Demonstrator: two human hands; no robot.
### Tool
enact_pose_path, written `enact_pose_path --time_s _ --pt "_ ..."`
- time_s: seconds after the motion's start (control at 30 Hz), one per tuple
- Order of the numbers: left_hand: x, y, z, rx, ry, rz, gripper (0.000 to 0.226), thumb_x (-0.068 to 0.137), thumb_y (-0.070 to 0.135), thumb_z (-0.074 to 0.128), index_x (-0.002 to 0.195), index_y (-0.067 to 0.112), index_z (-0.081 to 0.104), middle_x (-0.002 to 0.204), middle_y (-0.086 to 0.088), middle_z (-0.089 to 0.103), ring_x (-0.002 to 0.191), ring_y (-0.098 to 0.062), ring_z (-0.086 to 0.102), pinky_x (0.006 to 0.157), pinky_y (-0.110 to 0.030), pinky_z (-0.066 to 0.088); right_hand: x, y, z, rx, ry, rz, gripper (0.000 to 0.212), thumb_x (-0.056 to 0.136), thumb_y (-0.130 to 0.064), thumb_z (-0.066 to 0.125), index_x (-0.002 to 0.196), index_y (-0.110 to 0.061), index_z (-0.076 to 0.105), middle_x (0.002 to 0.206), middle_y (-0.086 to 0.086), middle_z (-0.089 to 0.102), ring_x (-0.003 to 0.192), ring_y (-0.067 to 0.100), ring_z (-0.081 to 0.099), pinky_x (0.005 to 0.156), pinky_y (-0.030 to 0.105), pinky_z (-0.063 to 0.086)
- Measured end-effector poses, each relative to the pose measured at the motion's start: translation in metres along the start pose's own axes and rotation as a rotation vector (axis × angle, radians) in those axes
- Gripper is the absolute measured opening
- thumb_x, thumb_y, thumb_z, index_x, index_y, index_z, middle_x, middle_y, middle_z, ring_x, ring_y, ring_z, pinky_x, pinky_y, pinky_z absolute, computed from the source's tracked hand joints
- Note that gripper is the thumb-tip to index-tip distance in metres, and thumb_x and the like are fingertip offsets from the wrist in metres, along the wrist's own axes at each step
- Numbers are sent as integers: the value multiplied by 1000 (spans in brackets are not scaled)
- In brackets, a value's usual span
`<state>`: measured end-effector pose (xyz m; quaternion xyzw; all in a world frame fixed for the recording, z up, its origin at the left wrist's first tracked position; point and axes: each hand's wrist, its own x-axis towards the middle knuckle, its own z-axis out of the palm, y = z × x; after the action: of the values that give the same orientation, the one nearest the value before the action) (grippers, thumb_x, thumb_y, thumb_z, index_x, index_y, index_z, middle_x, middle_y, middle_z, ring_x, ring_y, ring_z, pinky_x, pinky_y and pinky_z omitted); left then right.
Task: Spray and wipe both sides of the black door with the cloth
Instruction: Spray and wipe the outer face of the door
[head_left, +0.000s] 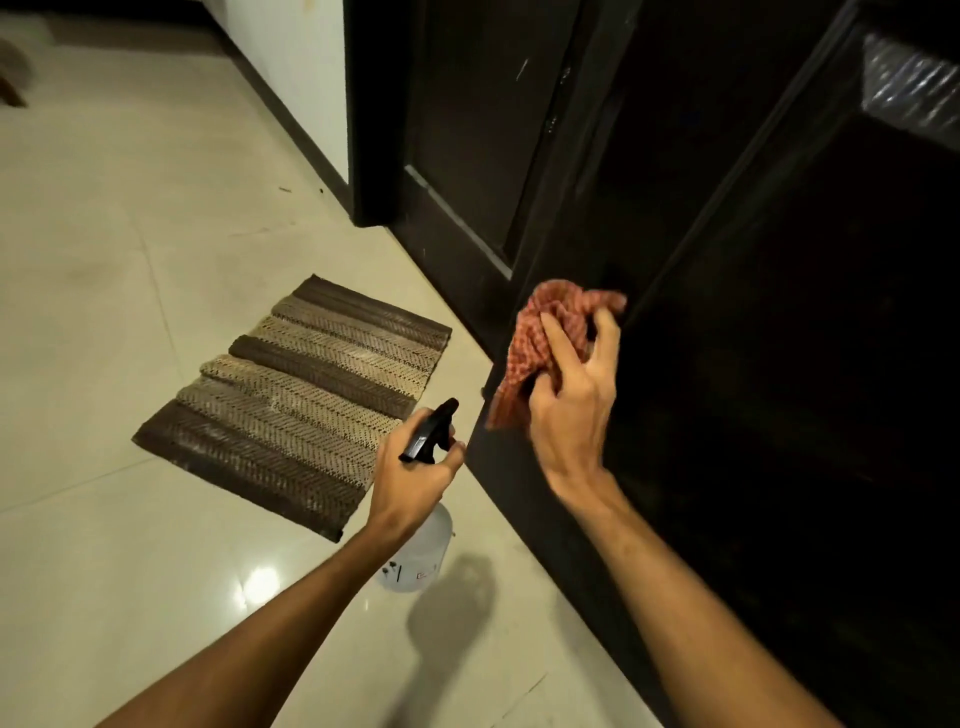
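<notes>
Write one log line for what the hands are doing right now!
left hand: holds spray bottle | right hand: grips red cloth against black door edge | striped mat: on floor

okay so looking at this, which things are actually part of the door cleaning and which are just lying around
Part of the job:
black door
red checked cloth, bunched in the right hand against the door
spray bottle, gripped at its black trigger head by the left hand

Just lying about:
striped mat on the tiled floor
</notes>
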<state>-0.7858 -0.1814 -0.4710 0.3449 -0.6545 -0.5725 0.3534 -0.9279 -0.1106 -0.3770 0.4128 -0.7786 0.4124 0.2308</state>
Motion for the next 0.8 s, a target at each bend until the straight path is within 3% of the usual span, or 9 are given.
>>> enact_pose_path --time_s 0.07,0.13,0.2,0.27,0.37,0.57,0.7,0.77,0.8 --pt "5 1 -2 5 -1 10 16 89 15 76 90 27 64 83 6 69 65 -17 60 67 -52 57 30 6 -2 -338 -3 -277 39 95 -2 57 133 -6 64 163 23 27 154 40 18 128 36 6" --pt "9 0 -4 -1 14 15 17 89 12 76 90 26 65 83 7 69 63 -15 60 65 -51 58 47 13 2 -665 -121 -437 51 97 -14 56 146 -4 49 168 21 14 156 40 7 128 47 -1" --pt "15 -7 -3 -14 27 3 17 89 13 75 91 26 65 84 7 69 64 -15 61 67 -51 58 48 19 16 -854 -226 -515 68 100 -23 55 157 1 26 169 21 1 157 38 0 128 50 0" --pt "15 -9 0 -27 33 -6 19 88 11 76 90 25 64 83 5 69 62 -14 60 66 -48 57 33 26 22 -927 -283 -574 73 105 -27 46 159 5 8 168 24 -6 156 38 -4 128 49 6" --pt "15 -19 3 -68 26 -14 18 88 9 75 88 23 63 82 1 68 59 -13 57 63 -44 51 -6 51 40 -1035 -422 -717 77 106 -33 32 156 11 -6 165 32 -10 155 42 -6 127 46 13" --pt "19 -60 -7 -68 31 -72 16 89 12 74 88 23 63 80 4 67 62 -17 58 62 -50 50 -80 103 95 -1230 -740 -1029 79 102 -42 21 154 14 2 160 40 -12 150 53 -14 125 54 -7" --pt "16 -85 -12 -63 27 -102 12 86 18 74 94 22 66 82 5 67 65 -17 58 66 -46 48 -111 126 123 -1280 -939 -1253 73 106 -50 15 155 2 2 166 29 -6 149 51 -20 118 59 -20" --pt "15 -93 -14 -53 30 -134 14 87 16 75 94 24 67 83 5 67 65 -17 59 67 -45 48 -121 133 131 -1254 -1051 -1246 73 106 -57 20 159 -6 19 168 25 2 150 51 -18 117 61 -23" --pt "14 -95 -13 -49 31 -146 16 88 14 76 94 25 67 83 4 68 65 -17 59 67 -45 48 -123 136 130 -1223 -1102 -1236 67 106 -53 29 157 -9 33 167 24 12 152 51 -10 121 61 -17"
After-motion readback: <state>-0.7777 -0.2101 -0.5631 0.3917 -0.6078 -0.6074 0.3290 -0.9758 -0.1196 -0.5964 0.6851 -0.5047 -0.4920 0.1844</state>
